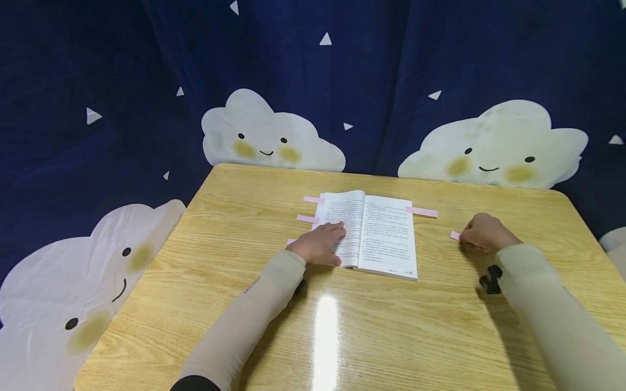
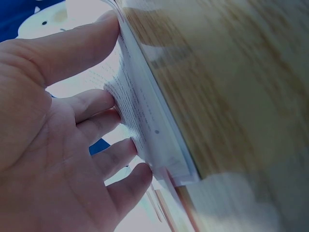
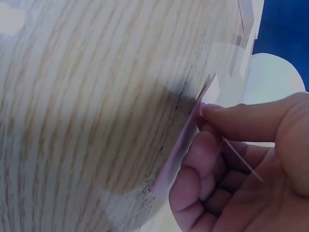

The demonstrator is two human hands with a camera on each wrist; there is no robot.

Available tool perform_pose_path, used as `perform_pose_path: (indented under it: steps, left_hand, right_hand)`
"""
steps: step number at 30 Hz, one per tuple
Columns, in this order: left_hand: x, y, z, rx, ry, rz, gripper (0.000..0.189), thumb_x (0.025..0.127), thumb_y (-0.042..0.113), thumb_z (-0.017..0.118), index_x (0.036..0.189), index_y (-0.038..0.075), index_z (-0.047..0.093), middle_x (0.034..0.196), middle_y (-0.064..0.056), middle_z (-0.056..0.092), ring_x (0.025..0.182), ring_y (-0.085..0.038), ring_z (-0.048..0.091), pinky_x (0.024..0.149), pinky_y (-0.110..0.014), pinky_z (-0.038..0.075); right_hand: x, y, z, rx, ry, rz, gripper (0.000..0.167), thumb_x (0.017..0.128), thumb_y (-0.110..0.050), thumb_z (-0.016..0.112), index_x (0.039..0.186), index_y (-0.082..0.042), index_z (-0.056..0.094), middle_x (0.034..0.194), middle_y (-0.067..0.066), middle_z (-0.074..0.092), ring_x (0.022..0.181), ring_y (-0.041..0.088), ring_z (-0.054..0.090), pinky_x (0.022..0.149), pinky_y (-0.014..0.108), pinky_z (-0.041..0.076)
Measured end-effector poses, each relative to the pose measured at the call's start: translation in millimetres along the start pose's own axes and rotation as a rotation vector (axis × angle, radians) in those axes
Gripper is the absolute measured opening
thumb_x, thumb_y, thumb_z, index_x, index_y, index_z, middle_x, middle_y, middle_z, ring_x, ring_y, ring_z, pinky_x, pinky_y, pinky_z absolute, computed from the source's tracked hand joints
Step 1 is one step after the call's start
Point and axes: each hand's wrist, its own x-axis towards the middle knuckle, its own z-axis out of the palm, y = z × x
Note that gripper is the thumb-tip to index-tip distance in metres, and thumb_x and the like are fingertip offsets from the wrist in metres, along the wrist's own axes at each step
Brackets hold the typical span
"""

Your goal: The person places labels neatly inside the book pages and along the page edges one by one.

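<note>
An open book (image 1: 388,233) with printed text lies on the table. My left hand (image 1: 320,244) rests on its left page, fingers spread and fairly straight; in the left wrist view the fingertips and thumb touch the paper. To the right of the book, my right hand (image 1: 486,233) is low over the table with curled fingers. Its thumb and index finger pinch a thin pink sticky note (image 3: 244,162), seen edge-on in the right wrist view. More pink sticky paper (image 3: 181,145) stands beside the fingertips; whether both pieces are joined is hidden by the thumb.
A pink sticky tab (image 1: 423,212) sticks out from the book's right edge. Several more, such as an upper-left tab (image 1: 313,200), stick out on the left. The wooden table (image 1: 391,331) backs onto a dark blue curtain (image 1: 371,70) with clouds.
</note>
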Motion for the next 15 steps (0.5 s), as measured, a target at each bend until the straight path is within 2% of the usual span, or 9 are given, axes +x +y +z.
perform_pose_path:
  steps: [9, 15]
  left_hand:
    - [-1.6, 0.1, -0.6, -0.008, -0.004, 0.007, 0.080, 0.092, 0.037, 0.069, 0.158, 0.018, 0.028, 0.169, 0.002, 0.012, 0.157, -0.024, 0.015, 0.127, -0.039, 0.021]
    - [-2.5, -0.5, -0.8, -0.014, 0.012, 0.026, 0.078, 0.091, 0.034, 0.070, 0.156, 0.014, 0.031, 0.169, -0.001, 0.015, 0.156, -0.025, 0.018, 0.128, -0.037, 0.019]
  right_hand:
    - [-1.1, 1.3, 0.5, 0.034, -0.003, -0.007, 0.029, 0.089, -0.014, 0.052, 0.063, -0.007, 0.063, 0.050, -0.005, 0.047, 0.048, 0.010, 0.043, 0.051, 0.028, 0.038]
    - [-0.8, 4.4, -1.2, 0.053, -0.003, -0.007, 0.027, 0.091, -0.015, 0.053, 0.076, 0.000, 0.070, 0.057, -0.001, 0.057, 0.052, 0.012, 0.048, 0.051, 0.029, 0.040]
